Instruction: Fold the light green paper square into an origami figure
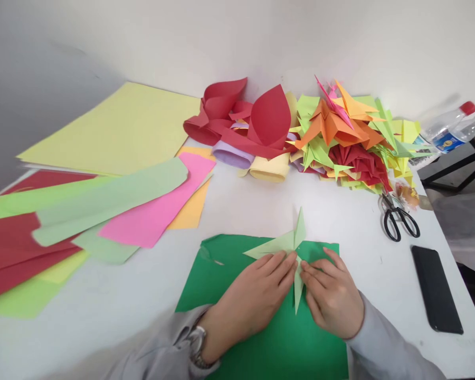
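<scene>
A pale green folded paper shape (pixel 275 245) with several long pointed arms lies over a dark green sheet (pixel 241 343). My left hand (pixel 255 287) rests on its middle, fingers together and pressed against the paper, the thumb hidden. From the other side, my right hand (pixel 332 295) pinches the near point close to the centre with its fingertips; its little finger is lifted away. Both hands meet near the fold, covering part of the paper.
Loose coloured sheets (pixel 114 200) spread at the left, beside a large yellow sheet stack (pixel 114 126). Red curled paper pieces (pixel 271 119) and a heap of folded paper stars (pixel 340 132) line the wall. Scissors (pixel 399 219), a black phone (pixel 436 289) and a plastic bottle (pixel 449 126) are at right.
</scene>
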Action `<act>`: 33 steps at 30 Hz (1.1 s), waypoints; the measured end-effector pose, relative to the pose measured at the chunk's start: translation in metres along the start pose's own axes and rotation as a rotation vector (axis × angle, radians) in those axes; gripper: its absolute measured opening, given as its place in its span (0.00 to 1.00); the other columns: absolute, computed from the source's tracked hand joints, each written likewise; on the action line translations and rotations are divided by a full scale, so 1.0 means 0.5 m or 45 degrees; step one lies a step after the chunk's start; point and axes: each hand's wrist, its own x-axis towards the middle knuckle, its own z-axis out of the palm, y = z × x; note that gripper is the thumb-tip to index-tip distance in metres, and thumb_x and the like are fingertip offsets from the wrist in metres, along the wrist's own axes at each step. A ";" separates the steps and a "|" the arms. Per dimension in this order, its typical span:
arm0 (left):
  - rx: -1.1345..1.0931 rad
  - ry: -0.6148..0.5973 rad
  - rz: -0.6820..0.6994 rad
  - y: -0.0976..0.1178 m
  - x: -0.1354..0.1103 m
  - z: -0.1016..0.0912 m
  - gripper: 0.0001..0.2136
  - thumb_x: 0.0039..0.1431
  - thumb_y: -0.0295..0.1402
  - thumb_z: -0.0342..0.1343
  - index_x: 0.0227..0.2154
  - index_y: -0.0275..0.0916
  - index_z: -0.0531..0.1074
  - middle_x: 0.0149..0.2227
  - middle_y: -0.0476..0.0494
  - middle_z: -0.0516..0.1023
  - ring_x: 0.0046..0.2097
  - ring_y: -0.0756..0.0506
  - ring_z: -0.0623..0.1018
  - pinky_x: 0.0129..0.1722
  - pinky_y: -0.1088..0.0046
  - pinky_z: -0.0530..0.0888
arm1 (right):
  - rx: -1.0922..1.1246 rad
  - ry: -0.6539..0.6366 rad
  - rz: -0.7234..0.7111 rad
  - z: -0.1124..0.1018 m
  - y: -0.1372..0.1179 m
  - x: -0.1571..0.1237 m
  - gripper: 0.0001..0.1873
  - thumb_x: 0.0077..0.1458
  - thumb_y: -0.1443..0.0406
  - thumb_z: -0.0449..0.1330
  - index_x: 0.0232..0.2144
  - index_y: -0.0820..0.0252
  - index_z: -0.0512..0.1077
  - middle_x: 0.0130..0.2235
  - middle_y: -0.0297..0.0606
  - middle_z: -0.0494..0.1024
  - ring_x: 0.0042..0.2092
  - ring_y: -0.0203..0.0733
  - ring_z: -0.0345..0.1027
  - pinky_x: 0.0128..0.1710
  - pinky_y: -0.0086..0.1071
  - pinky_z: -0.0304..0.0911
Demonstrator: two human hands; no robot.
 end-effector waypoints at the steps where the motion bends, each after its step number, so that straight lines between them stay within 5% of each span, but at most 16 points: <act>1: 0.001 -0.002 -0.007 0.000 0.000 0.000 0.19 0.63 0.31 0.46 0.55 0.32 0.66 0.58 0.36 0.68 0.55 0.39 0.69 0.52 0.62 0.64 | 0.023 -0.003 0.012 -0.003 0.000 -0.001 0.16 0.53 0.74 0.51 0.39 0.62 0.75 0.38 0.43 0.81 0.37 0.44 0.69 0.54 0.53 0.59; 10: 0.019 -0.029 0.085 0.000 0.002 -0.007 0.15 0.61 0.31 0.48 0.47 0.32 0.74 0.58 0.39 0.69 0.52 0.36 0.68 0.50 0.60 0.65 | 0.042 0.018 0.043 -0.008 0.001 -0.013 0.14 0.51 0.73 0.52 0.36 0.62 0.76 0.34 0.42 0.81 0.34 0.43 0.69 0.53 0.52 0.60; 15: -0.041 -0.042 0.051 -0.006 0.012 -0.016 0.14 0.60 0.29 0.49 0.46 0.33 0.74 0.56 0.39 0.70 0.51 0.37 0.68 0.47 0.60 0.67 | -0.050 0.065 -0.002 0.005 -0.001 -0.007 0.16 0.54 0.72 0.51 0.42 0.63 0.75 0.43 0.45 0.80 0.45 0.48 0.69 0.49 0.48 0.62; 20: -0.134 -0.073 0.029 -0.011 0.020 -0.021 0.12 0.61 0.27 0.48 0.43 0.32 0.74 0.52 0.39 0.72 0.48 0.37 0.69 0.47 0.58 0.68 | -0.018 0.084 0.030 0.019 -0.007 0.002 0.16 0.55 0.74 0.50 0.42 0.65 0.74 0.41 0.44 0.80 0.46 0.48 0.70 0.49 0.46 0.61; 33: -0.579 0.174 -0.089 -0.041 0.036 -0.035 0.16 0.68 0.28 0.40 0.43 0.33 0.74 0.45 0.41 0.79 0.43 0.43 0.73 0.43 0.64 0.74 | 0.177 0.057 0.242 -0.001 -0.005 -0.011 0.11 0.50 0.74 0.53 0.29 0.57 0.74 0.31 0.36 0.81 0.38 0.46 0.71 0.54 0.49 0.53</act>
